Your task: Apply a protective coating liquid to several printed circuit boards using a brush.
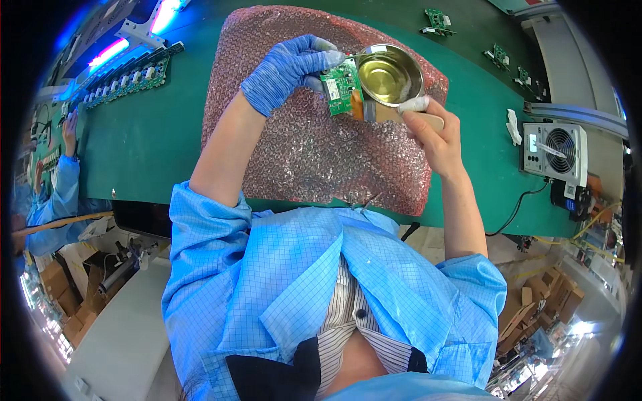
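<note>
My left hand (291,71), in a blue knitted glove with pale fingertips, grips a green circuit board (338,89) by its upper left edge. My right hand (435,134) is bare apart from a white cover on one finger. It holds a flat brush (388,114) by the wooden handle. The brush's brown bristles meet the board's lower right edge, though whether they press on it I cannot tell. Just behind the brush stands a round metal bowl (420,75) containing clear yellowish liquid (382,80).
Pink bubble wrap (301,160) lies under the work on a green table mat (147,150). A row of boards (134,83) stands at the left near bright lamps. Several boards (438,22) lie far right. A fan unit (555,150) sits at the right. Another person's sleeve (63,184) shows at far left.
</note>
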`<control>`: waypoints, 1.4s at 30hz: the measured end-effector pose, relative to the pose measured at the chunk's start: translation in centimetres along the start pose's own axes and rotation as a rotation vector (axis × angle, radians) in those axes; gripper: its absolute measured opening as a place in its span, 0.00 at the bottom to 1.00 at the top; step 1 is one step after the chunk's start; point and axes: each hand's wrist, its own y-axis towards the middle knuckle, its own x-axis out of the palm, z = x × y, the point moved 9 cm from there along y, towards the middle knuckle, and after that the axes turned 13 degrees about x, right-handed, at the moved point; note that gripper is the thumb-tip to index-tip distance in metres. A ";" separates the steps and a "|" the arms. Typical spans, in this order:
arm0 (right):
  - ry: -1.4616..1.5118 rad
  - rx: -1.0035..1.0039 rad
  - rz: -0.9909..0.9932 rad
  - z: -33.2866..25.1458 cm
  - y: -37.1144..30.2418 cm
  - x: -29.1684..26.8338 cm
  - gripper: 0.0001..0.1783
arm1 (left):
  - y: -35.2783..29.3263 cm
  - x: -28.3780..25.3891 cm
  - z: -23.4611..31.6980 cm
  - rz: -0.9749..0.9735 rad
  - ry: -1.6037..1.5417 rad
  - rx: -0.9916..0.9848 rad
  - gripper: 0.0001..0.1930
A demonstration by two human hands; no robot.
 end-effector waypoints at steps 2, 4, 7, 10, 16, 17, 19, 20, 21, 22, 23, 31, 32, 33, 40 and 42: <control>-0.008 0.028 -0.025 0.1 -0.5 0.3 0.10 | 0.0 -0.3 0.1 0.022 0.057 0.007 0.15; 0.033 -0.033 0.028 -0.6 -0.6 0.0 0.09 | 0.0 -0.4 0.5 0.042 0.113 0.015 0.15; 0.053 -0.140 0.126 -2.5 -0.5 -0.2 0.08 | 0.0 0.1 0.7 0.031 0.085 0.000 0.16; -0.026 -0.262 0.159 -3.8 0.4 0.8 0.07 | -0.2 0.4 0.5 -0.007 0.119 -0.020 0.17; -0.257 -0.276 -0.022 -4.6 0.4 2.9 0.07 | -0.4 -0.2 1.4 0.058 0.140 0.063 0.13; -0.349 -0.249 -0.081 -4.4 0.2 3.4 0.07 | -0.3 -0.4 1.4 0.062 0.139 0.080 0.13; -0.383 -0.178 -0.116 -3.9 0.0 3.2 0.07 | -0.4 -0.8 1.3 0.068 0.136 0.094 0.13; -0.416 -0.113 -0.146 -3.2 0.1 3.1 0.07 | -0.4 -1.0 1.2 0.067 0.144 0.087 0.13; -0.417 -0.110 -0.145 -3.0 0.0 2.8 0.07 | -0.4 -1.0 1.1 0.067 0.153 0.080 0.13; -0.255 -0.115 -0.092 -3.1 0.0 1.8 0.08 | -0.3 -1.0 1.1 0.067 0.151 0.079 0.13; -0.091 -0.119 -0.039 -3.1 -0.1 0.9 0.08 | -0.3 -0.9 1.0 0.058 0.119 0.062 0.14; 0.114 -0.079 0.006 -1.5 1.1 0.0 0.10 | -0.3 -0.2 1.6 0.035 0.042 0.076 0.14; 0.114 -0.079 0.003 -1.3 1.0 0.1 0.10 | -0.4 -0.5 1.3 0.050 0.036 0.066 0.13; 0.092 -0.056 -0.008 -1.1 0.8 0.4 0.10 | -0.5 -0.8 1.0 0.064 0.030 0.057 0.13; 0.147 -0.019 0.142 -0.3 0.4 0.0 0.09 | -0.6 -1.8 0.9 0.192 -0.074 0.076 0.14; 0.212 -0.018 0.264 0.1 0.2 -0.5 0.09 | -0.6 -1.8 1.4 0.236 -0.118 0.120 0.14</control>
